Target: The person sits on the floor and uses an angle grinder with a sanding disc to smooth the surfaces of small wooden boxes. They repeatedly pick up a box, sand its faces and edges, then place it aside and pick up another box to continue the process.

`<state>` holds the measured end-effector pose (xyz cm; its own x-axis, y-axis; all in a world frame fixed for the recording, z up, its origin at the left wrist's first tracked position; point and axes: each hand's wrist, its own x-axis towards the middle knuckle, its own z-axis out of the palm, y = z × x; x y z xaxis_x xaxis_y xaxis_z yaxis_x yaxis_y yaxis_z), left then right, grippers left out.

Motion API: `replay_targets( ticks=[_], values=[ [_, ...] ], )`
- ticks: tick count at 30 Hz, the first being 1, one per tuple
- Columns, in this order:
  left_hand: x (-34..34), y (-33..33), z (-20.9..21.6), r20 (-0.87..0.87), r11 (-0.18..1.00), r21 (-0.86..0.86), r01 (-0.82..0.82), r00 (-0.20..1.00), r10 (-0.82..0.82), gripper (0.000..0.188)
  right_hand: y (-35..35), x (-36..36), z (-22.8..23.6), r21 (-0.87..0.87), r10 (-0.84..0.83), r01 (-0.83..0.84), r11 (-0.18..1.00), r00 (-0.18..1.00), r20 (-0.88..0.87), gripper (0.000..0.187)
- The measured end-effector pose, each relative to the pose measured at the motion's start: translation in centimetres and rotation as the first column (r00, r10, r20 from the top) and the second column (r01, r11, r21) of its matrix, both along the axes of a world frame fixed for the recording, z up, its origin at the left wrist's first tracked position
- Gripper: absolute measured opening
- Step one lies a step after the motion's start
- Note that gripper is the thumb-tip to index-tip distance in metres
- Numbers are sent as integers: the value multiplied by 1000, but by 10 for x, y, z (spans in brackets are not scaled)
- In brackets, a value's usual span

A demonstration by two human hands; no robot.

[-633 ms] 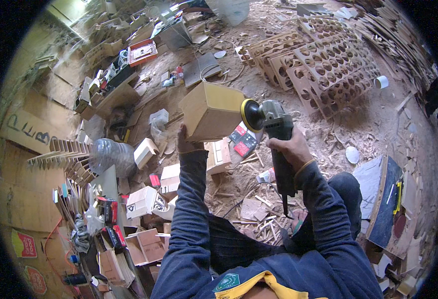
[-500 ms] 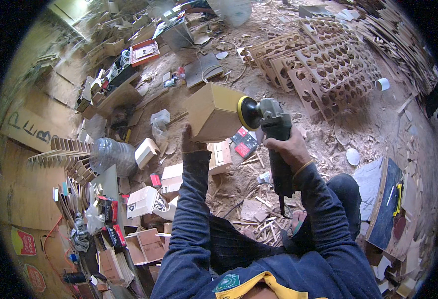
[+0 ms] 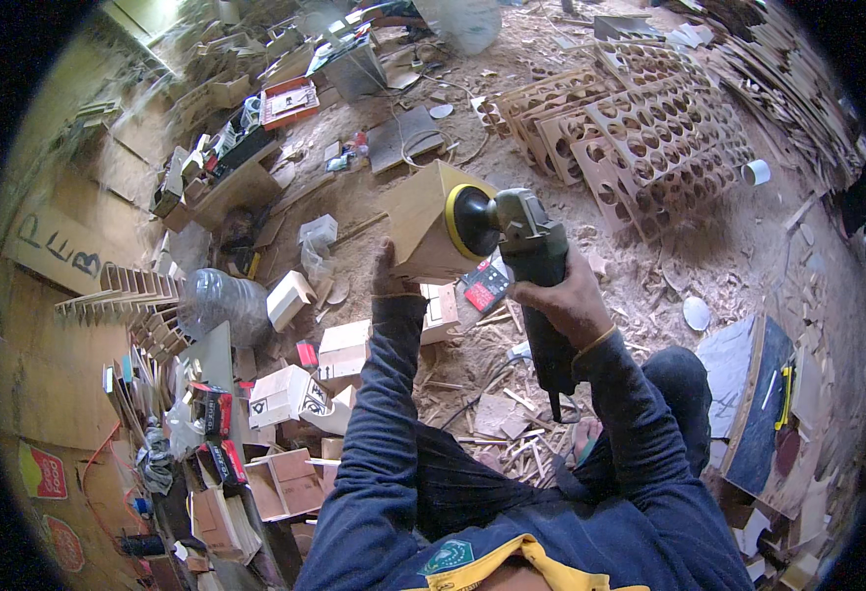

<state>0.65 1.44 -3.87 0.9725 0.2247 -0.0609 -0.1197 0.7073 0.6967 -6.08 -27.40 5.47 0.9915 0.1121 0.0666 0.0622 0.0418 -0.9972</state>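
Observation:
A wooden box (image 3: 419, 225) is held up in front of me by my left hand (image 3: 389, 273), which grips its lower left side. Part of that hand's fingers is hidden behind the box. My right hand (image 3: 569, 298) is wrapped round the dark body of a power sander (image 3: 539, 258). Its round black pad with a yellow rim (image 3: 471, 221) lies against the right face of the box. The tool's cord end points down toward my feet.
Wood scraps (image 3: 512, 419) litter the floor by my feet. Panels with round holes (image 3: 649, 133) are stacked far right. At left stand a clear plastic bottle (image 3: 222, 308) and white cartons (image 3: 288, 396). A blue curved board (image 3: 760, 404) lies at right.
The sander and its pad have moved left across the box's right face. The box has turned slightly and shifted a little to the right with my left hand.

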Motion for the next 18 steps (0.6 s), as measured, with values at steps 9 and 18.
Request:
replay_targets(
  ticks=[9, 18],
  values=[
    [-8, -17, 14, 74, 995, 63, -81, 994, 76, 51, -23, 20, -57, -151, -260, 250, 956, 964, -50, 67],
    [-15, -9, 33, -9, 994, 96, -59, 998, 60, 58, -34, 28, -72, -22, -231, 230, 973, 966, -118, 63]
  ],
)
